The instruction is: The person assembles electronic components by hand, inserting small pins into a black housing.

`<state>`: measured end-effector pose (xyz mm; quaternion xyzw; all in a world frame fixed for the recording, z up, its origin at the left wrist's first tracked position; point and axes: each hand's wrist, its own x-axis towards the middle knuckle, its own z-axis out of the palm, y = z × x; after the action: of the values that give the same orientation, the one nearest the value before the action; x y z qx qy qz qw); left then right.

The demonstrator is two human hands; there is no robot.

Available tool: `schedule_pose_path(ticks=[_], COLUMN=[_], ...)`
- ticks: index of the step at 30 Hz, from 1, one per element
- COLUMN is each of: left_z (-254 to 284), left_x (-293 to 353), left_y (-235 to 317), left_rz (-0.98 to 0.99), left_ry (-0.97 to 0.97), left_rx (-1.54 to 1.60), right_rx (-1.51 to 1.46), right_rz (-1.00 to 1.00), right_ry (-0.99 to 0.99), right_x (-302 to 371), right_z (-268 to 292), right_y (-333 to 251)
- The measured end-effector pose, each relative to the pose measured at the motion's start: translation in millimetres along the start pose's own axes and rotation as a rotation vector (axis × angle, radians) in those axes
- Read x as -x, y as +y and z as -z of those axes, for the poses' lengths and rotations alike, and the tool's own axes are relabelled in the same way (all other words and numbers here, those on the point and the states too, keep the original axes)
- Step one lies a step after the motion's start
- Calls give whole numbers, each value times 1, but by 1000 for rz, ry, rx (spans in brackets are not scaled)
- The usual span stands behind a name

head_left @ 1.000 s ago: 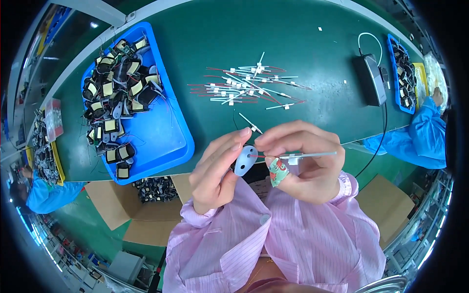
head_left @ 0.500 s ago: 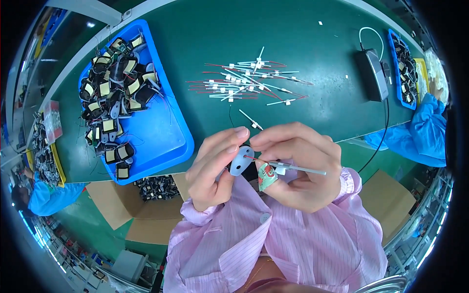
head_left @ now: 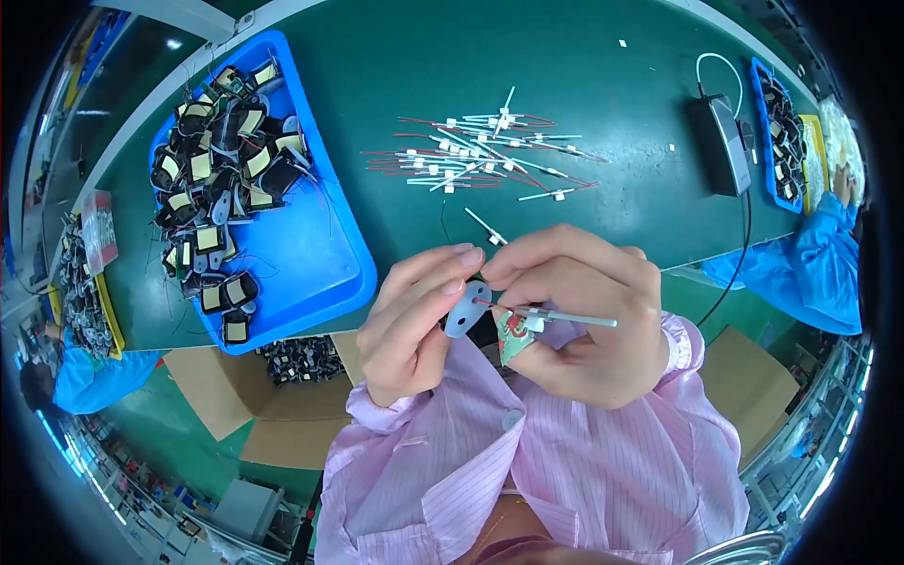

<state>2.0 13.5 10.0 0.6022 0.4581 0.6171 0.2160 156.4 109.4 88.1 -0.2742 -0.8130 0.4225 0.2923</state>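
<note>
My left hand (head_left: 405,330) is closed on a grey oval plate with holes (head_left: 461,322), held just above my lap at the bench's near edge. Between the fingers of my right hand (head_left: 603,315) is a wire lead with a white connector and pale sleeve (head_left: 582,320). Its thin red wire (head_left: 482,302) reaches a hole in the plate; how deep it goes I cannot tell. A patterned green wrap (head_left: 514,339) covers my right thumb. Beyond my hands, a single lead (head_left: 484,227) lies apart from a heap of similar leads (head_left: 471,155).
At left, a blue tray (head_left: 325,282) holds many black parts with cream pads (head_left: 207,169). A black box with a cable (head_left: 720,146) stands at right, near another blue tray (head_left: 755,80). Below the bench is a cardboard box (head_left: 212,395). People in blue sleeves (head_left: 800,259) sit on both sides.
The right hand has shifted slightly, and the lead's sleeve has moved a little left and down. Both hands keep their hold, with the red wire still at the plate's hole.
</note>
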Motion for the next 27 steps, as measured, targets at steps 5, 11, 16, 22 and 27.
schedule_pose_path(ticks=[5,11,16,22,27], left_z=[1,2,3,3,5], left_x=[1,1,1,0,0], left_y=[1,1,1,3,2], left_rz=[9,11,5,27,13], left_ry=[-11,-21,-27,-25,-37], left_rx=[-3,5,0,-13,-31], right_rx=[14,34,37,84,106], right_rz=[-11,-7,7,93,126], right_ry=[-45,-110,-128,-103,-72], right_x=[-3,-6,-7,-8,-7], right_z=[4,7,7,5,1], right_y=[-3,-3,-2,-2,-1])
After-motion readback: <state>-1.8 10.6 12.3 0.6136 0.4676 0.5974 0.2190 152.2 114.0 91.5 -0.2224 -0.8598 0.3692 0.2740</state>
